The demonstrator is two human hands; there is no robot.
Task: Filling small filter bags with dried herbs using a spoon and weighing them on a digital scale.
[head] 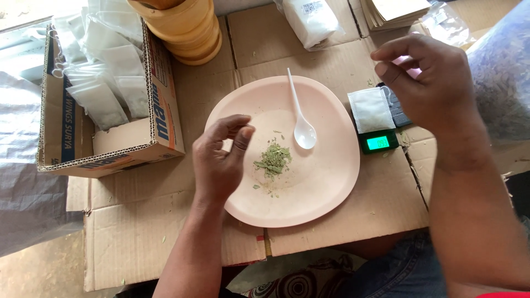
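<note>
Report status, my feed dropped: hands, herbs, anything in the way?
Left hand pinched beside dried herbs on pink plate. Right hand over sachet on scale. White spoon alongside.

A small heap of dried green leaves (273,159) lies loose near the middle of a pale pink plate (326,187) — a few crumbs are scattered around it. A white plastic spoon (300,118) rests just beside, bowl down.
</note>
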